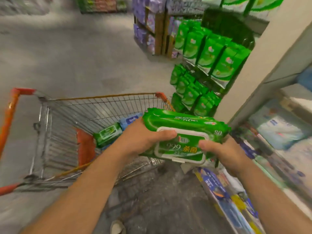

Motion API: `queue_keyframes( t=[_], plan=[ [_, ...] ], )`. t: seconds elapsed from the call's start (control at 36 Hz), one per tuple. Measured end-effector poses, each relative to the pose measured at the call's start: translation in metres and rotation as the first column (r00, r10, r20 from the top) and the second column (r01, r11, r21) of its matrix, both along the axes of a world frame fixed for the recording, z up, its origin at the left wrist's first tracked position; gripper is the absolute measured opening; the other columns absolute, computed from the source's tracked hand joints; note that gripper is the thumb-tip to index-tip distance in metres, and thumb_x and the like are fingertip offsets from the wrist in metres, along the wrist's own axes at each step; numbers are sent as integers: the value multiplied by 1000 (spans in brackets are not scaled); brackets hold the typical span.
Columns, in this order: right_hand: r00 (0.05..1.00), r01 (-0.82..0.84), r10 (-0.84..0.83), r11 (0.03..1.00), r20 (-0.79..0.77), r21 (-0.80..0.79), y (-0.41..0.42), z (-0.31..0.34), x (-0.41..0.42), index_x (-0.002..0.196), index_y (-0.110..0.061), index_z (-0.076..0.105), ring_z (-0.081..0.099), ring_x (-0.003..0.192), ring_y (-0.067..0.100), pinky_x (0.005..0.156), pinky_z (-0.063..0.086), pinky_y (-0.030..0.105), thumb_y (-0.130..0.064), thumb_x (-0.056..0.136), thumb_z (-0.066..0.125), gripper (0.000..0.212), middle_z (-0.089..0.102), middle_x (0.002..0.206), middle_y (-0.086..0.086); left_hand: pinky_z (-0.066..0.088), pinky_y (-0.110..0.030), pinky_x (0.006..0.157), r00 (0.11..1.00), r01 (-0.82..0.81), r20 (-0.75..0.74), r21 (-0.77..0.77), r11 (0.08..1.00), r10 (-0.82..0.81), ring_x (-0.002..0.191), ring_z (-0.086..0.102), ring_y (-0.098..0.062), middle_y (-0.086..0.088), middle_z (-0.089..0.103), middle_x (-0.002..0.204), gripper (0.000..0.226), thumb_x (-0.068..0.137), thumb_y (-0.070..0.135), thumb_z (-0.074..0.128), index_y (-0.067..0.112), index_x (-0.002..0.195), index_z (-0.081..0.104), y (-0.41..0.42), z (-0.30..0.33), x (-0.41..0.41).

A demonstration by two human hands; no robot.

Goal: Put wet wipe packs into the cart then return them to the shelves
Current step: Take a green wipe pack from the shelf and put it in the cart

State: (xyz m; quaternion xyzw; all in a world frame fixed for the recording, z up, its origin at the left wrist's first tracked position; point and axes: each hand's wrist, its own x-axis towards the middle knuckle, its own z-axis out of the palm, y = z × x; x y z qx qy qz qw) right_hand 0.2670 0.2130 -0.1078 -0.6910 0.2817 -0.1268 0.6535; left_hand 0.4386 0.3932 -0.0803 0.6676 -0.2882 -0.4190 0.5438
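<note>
Two bare forearms reach forward from the bottom of the view. Left hand (143, 137) and right hand (224, 151) hold a stack of green wet wipe packs (184, 132) between them, thumbs pressed on the white flip lid of the top pack, the other fingers curled out of sight underneath. The stack hangs in the air over the near right corner of a wire shopping cart (94, 105), beside shelves (270, 76) at right.

Inside the cart, against its far right side, lie one green pack (108, 134) and one blue pack (130, 119). More green packs (209, 53) stand in rows on a rack further off; motion blur makes it hard to say how many packs are in the held stack, perhaps two or three.

The packs look soft, pliable and moderately heavy with damp contents, with slick film wrapping that could let stacked packs slide. Gripping both short ends, thumbs on the rigid lid, seems the surest hold.
</note>
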Motion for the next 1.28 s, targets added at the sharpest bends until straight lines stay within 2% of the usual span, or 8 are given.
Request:
queue_keyframes(
  t=[0.14, 0.42, 0.61, 0.72, 0.89, 0.97, 1.03, 1.28],
  plan=[
    [993, -13, 13, 1000, -117, 0, 41, -7, 86, 124, -13, 63, 74, 102, 24, 94, 56, 45, -60, 27, 96, 113, 77, 110, 1, 56, -46, 99, 990, -139, -16, 67, 988, 141, 100, 76, -15, 8, 79, 108, 56, 63, 45, 89, 31, 114, 73, 58, -14, 68],
    [975, -123, 113, 992, -192, -38, 116, 0, 212, 100, -13, 66, 71, 93, 25, 95, 52, 45, -53, 47, 95, 72, 75, 96, 9, 60, -37, 88, 947, -295, -90, 142, 945, 309, 91, 77, -11, 11, 79, 102, 53, 71, 39, 89, 29, 118, 68, 128, -40, 172],
    [922, -171, 169, 985, -348, 26, 117, -6, 264, 116, 23, 50, 58, 80, 4, 88, 51, 29, -1, 89, 67, 41, 61, 115, 19, 60, -33, 82, 905, -361, -171, 173, 916, 389, 89, 78, -12, 9, 80, 98, 66, 55, 46, 89, 25, 115, 71, 129, -66, 211],
    [914, -158, 177, 984, -366, 81, 104, -23, 291, 139, 15, 35, 53, 57, -3, 58, 46, 6, 1, 90, 64, 58, 55, 79, -10, 61, -35, 86, 867, -399, -230, 211, 892, 442, 88, 78, -12, 10, 80, 95, 62, 55, 44, 89, 25, 110, 70, 118, -87, 229],
    [856, -247, 309, 949, -414, 198, 63, -77, 334, 147, 7, 29, 51, 65, 1, 47, 43, 4, -2, 90, 65, 68, 58, 97, -1, 57, -44, 97, 797, -441, -301, 301, 846, 523, 93, 77, -16, 8, 80, 97, 62, 49, 46, 91, 29, 106, 72, 90, -137, 256],
    [829, -265, 352, 931, -434, 249, 47, -97, 353, 110, -24, 47, 54, 53, 0, 43, 40, 2, -3, 93, 64, 32, 53, 79, -13, 56, -47, 100, 759, -445, -343, 348, 825, 554, 98, 77, -20, 4, 79, 105, 78, 46, 47, 95, 24, 117, 71, 75, -169, 269],
    [773, -318, 424, 903, -472, 289, 26, -136, 365, 91, -23, 50, 66, 57, -1, 48, 44, 4, -6, 91, 67, 23, 64, 84, -13, 55, -48, 101, 722, -451, -372, 386, 805, 583, 100, 76, -21, 3, 79, 107, 85, 44, 48, 97, 23, 120, 69, 67, -191, 277],
    [625, -356, 557, 827, -547, 435, -7, -270, 408, 121, -21, 66, 72, 106, 21, 92, 56, 37, -40, 60, 94, 69, 76, 113, -3, 52, -48, 104, 571, -403, -477, 545, 735, 667, 107, 74, -26, 0, 77, 115, 95, 45, 51, 102, 24, 129, 66, 53, -303, 295]
  ],
)
